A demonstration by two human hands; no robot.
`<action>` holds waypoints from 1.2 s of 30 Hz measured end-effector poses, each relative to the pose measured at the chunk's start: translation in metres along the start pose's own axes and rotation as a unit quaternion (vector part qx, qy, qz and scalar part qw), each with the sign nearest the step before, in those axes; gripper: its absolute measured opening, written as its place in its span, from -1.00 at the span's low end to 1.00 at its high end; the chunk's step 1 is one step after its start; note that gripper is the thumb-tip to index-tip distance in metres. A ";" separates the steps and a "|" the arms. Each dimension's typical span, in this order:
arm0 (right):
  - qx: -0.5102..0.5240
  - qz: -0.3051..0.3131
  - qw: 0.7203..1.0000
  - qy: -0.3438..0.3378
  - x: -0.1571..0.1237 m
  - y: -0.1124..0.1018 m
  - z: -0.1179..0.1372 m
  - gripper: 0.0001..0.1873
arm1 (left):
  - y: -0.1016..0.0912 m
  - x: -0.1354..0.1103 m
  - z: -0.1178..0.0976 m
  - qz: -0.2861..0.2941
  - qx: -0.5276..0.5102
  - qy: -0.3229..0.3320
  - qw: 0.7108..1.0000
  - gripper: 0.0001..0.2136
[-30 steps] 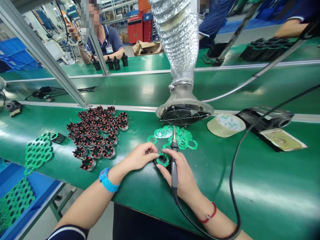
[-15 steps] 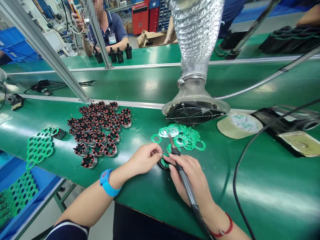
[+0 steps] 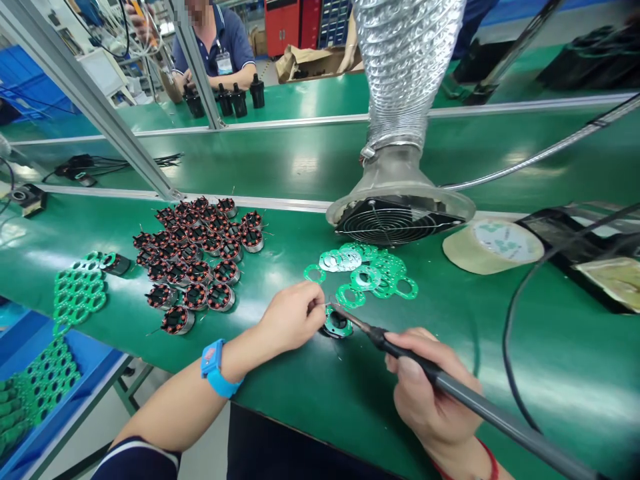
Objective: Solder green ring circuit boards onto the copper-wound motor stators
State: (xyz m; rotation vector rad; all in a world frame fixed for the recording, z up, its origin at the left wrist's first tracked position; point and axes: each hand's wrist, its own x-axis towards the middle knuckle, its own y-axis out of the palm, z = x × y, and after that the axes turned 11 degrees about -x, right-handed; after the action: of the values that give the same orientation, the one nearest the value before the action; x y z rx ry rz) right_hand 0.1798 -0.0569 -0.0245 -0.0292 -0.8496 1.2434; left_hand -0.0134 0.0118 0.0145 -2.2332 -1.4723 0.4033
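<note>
My right hand (image 3: pixel 435 387) is wrapped round the dark handle of a soldering iron (image 3: pixel 463 393). Its tip points left, at the edge of a motor stator (image 3: pixel 337 323) topped with a green ring-shaped circuit board. On the stator's left side my left hand (image 3: pixel 297 313) is closed in a pinch. A thin wire (image 3: pixel 327 305) shows at its fingertips, close to the iron's tip; its far end is hard to make out. Loose green ring boards (image 3: pixel 385 273) lie in a pile just behind the stator.
Several bare stators (image 3: pixel 195 253) with copper windings stand to the left. Green board panels (image 3: pixel 80 293) lie beyond them. A fume extractor (image 3: pixel 395 220) hangs over the bench, with a tape roll (image 3: pixel 493 247) beside it. Across the line sits another person (image 3: pixel 215 47).
My right hand has swung right and lowered the soldering iron, turning its tip from pointing up and away to the stator's edge. The left hand stays pinched beside the stator.
</note>
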 end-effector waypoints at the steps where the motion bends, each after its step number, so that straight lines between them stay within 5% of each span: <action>1: 0.006 0.007 1.000 -0.013 0.001 0.000 0.000 -0.83 | 0.000 0.000 0.000 -0.001 -0.002 -0.001 1.000 -0.87; 12: 0.032 0.013 0.999 -0.041 0.004 -0.001 0.004 -0.82 | 0.001 0.002 -0.003 0.002 0.002 -0.024 1.000 -0.88; 16: -0.012 -0.009 1.000 0.000 0.007 0.007 0.007 -0.65 | 0.000 0.002 -0.002 0.008 0.002 -0.023 1.000 -0.89; 22: -0.130 0.164 0.974 -0.092 0.022 0.021 0.011 -0.54 | 0.001 0.002 -0.003 0.001 0.006 -0.015 1.000 -0.86; 26: -0.150 0.185 0.966 -0.097 0.023 0.024 0.009 -0.51 | -0.001 0.001 -0.001 0.008 -0.019 -0.045 0.999 -0.90; 30: -0.180 0.137 0.973 -0.057 0.021 0.022 0.003 -0.53 | -0.006 -0.005 0.002 0.068 -0.061 -0.086 0.992 -0.86; 33: -0.171 0.119 0.977 -0.037 0.020 0.018 -0.004 -0.46 | -0.009 -0.009 0.003 0.152 0.015 -0.033 0.988 -0.82; 36: -0.169 0.128 0.977 -0.035 0.019 0.015 -0.008 -0.49 | -0.010 -0.009 0.002 0.147 0.086 0.014 0.985 -0.98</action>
State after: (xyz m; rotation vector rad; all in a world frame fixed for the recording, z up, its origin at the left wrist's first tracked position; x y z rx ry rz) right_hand 0.1730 -0.0327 -0.0268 -0.3807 -1.1380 1.3303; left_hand -0.0253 0.0074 0.0178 -2.3079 -1.0507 0.5657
